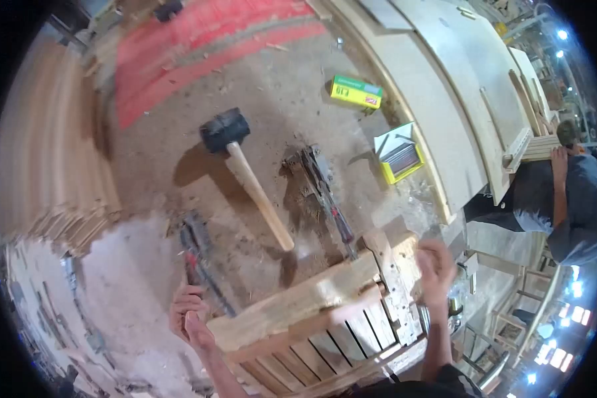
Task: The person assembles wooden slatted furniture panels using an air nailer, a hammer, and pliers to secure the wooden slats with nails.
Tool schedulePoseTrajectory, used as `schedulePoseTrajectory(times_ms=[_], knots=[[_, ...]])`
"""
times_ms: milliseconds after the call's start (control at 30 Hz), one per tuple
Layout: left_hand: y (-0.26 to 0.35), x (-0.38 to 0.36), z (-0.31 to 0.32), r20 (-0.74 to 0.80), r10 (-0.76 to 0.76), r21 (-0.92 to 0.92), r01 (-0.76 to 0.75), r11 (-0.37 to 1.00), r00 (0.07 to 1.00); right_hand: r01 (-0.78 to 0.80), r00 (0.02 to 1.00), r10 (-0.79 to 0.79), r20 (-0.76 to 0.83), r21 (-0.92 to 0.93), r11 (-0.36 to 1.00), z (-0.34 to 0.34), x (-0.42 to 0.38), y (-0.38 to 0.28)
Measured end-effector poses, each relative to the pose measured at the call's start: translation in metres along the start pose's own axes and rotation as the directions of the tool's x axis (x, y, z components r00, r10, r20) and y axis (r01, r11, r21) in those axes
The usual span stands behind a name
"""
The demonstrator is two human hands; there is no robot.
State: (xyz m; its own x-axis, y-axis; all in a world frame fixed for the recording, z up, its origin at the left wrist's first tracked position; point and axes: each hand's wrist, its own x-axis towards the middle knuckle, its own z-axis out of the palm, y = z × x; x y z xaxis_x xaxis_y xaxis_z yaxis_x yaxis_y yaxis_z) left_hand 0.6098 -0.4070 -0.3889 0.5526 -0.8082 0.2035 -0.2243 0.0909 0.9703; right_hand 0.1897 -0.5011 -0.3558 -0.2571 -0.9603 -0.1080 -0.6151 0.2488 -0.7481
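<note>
My left hand [191,314] has its fingers curled round the lower end of the red handle of a dark bar clamp [209,282]. Beside it, a slatted wooden frame [312,355] lies along the near edge of the bench, a thick pale rail on its far side. My right hand [436,268], smeared by motion, is over the right end of this frame, close to a notched wooden crosspiece [393,285]. A second clamp [325,192] with a red and black handle points at the rail. Between the clamps lies a black-headed mallet [259,192] with a wooden handle.
On the dusty bench [272,86] are a green and yellow box [356,91] and an open yellow box [402,162] of thin dark pieces. Large pale boards [438,86] stand along the right. Stacked wood strips [53,146] are at left. Another person [564,192] works at far right.
</note>
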Motion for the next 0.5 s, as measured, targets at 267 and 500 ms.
schedulePoseTrajectory(times_ms=[267, 500], knots=[[0.066, -0.235, -0.197, -0.015, -0.539, 0.879, 0.268, 0.394, 0.842, -0.154, 0.908, 0.302, 0.290, -0.439, 0.885, -0.173, -0.083, 0.186], [0.050, -0.282, -0.219, -0.174, -0.601, 0.684, 0.535, 0.496, 0.780, -0.451, 0.769, 0.398, 0.500, -0.018, 0.893, -0.184, -0.073, 0.183]])
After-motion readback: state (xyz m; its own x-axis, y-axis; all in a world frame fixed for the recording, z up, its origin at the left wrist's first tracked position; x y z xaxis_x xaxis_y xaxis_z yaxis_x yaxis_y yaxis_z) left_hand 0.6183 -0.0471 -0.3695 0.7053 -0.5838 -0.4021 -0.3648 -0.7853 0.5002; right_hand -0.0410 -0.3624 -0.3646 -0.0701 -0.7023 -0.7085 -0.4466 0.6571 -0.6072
